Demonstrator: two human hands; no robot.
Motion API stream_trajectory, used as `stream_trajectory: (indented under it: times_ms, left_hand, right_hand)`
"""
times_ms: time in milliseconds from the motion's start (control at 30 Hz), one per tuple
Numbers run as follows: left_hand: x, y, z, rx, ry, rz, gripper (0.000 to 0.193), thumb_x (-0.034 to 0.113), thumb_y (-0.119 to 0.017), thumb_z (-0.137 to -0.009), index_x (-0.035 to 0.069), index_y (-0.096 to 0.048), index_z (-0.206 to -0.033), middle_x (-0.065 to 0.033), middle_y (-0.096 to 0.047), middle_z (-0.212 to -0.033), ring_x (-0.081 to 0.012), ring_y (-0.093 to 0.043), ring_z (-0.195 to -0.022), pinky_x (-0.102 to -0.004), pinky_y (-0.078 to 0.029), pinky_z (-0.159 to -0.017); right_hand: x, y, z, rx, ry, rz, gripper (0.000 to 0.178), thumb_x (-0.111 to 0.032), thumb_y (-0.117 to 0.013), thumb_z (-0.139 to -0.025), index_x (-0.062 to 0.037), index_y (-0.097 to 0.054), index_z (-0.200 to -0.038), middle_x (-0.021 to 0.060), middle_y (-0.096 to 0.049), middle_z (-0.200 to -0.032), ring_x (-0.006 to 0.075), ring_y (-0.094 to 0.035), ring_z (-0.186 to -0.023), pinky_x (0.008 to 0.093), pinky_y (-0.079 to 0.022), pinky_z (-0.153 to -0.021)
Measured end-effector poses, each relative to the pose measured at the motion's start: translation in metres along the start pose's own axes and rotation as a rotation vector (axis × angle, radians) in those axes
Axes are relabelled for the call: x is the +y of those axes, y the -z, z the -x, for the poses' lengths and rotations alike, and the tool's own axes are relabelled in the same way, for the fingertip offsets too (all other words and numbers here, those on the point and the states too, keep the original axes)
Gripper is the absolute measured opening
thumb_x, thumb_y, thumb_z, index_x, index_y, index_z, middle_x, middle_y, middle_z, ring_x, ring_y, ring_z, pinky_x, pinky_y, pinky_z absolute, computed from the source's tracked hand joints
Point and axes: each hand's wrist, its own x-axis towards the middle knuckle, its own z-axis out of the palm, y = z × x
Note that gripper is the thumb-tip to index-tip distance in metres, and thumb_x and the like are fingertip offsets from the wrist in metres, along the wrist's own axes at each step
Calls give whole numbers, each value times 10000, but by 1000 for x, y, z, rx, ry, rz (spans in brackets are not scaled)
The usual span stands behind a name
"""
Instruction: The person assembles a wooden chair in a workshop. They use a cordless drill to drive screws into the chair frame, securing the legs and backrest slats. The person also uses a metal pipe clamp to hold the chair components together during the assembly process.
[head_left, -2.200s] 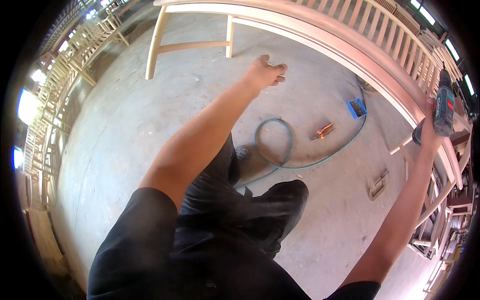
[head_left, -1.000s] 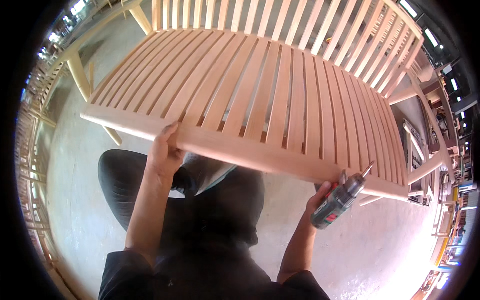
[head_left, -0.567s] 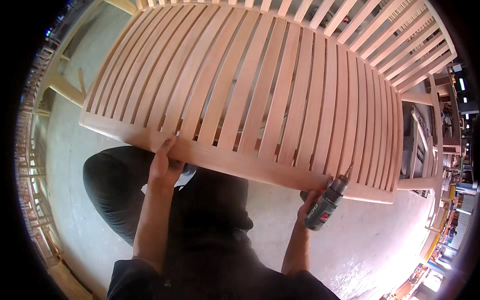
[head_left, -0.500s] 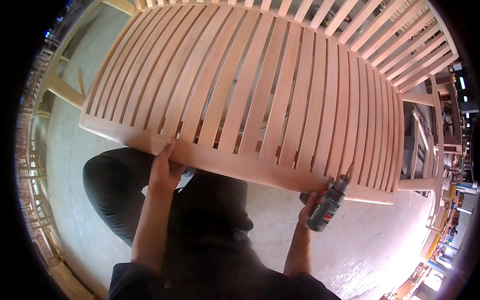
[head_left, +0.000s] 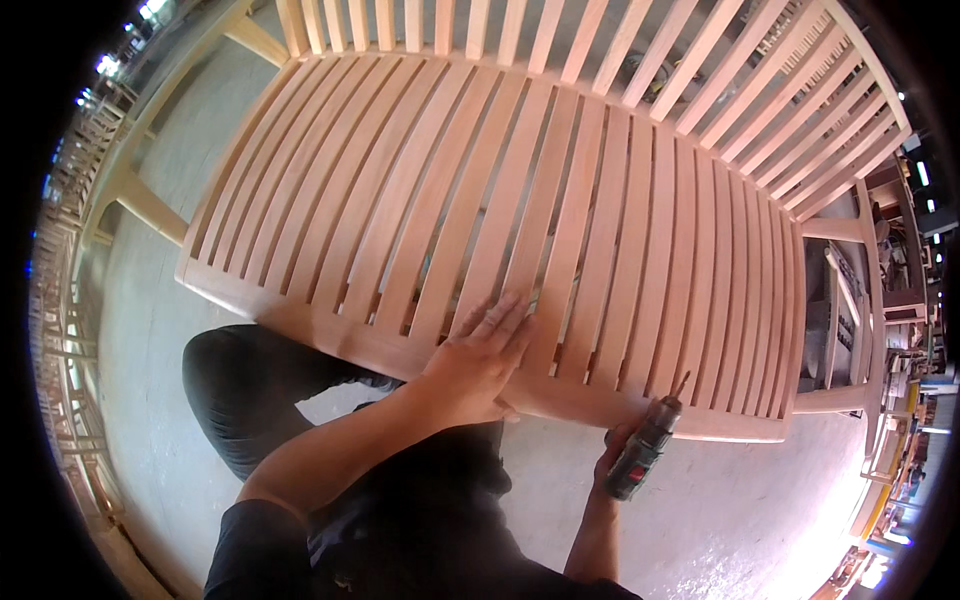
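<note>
In front of me is a wooden bench, its slatted seat (head_left: pixel 400 200) of pale reddish wood spanning the view. My left hand (head_left: pixel 482 355) lies palm down across the seat's front rail near its middle, fingers stretched over the slat ends. A dark cordless drill (head_left: pixel 643 455) is gripped in my right hand (head_left: pixel 612 455), close to the rail's right part. The drill's bit points up and away over the slats; whether it touches the wood I cannot tell. Part of my right hand is hidden behind the drill.
The slatted backrest (head_left: pixel 700 80) rises along the seat's far side. Pale wooden frame parts (head_left: pixel 150 205) stand at the left, with more wooden furniture stacked beyond. Wooden frames (head_left: pixel 835 300) are at the right. My bent knee (head_left: pixel 230 390) is under the front rail, above the concrete floor (head_left: pixel 700 510).
My left hand has let go of the rail's left part and moved right, now lying flat near the middle. The drill has shifted slightly down and left in view.
</note>
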Motion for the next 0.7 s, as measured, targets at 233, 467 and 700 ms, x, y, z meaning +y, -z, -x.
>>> stream_trajectory:
  times_ms: [233,467,700]
  left_hand:
    - [5,-16,-6,38,50,-5,1023,562,-751,-709,-100,-428,-1419,-294,-314,-1553,-419,-267,-1478,-521,-201,-1214]
    - [4,-10,-2,42,24,35,1015,476,-783,-658,-114,-427,-1404,-282,-293,-1564,-421,-235,-1485,-500,-189,-1214]
    - [4,-5,8,33,40,30,1042,473,-790,-649,-120,-419,-1422,-286,-244,-1591,-401,-200,-1503,-497,-160,-1220]
  right_hand:
    - [-32,-17,-12,183,-97,-139,304,-144,-556,-925,-79,-551,-1222,10,-512,-982,109,-465,-718,207,-422,-611]
    - [6,1,-4,61,31,8,581,-358,-542,-997,-42,-403,-1465,89,-470,-1394,116,-450,-888,258,-362,-684]
    - [2,18,-3,-91,227,310,557,-338,-583,-983,-33,-470,-1435,123,-588,-1323,254,-607,-1101,364,-493,-888]
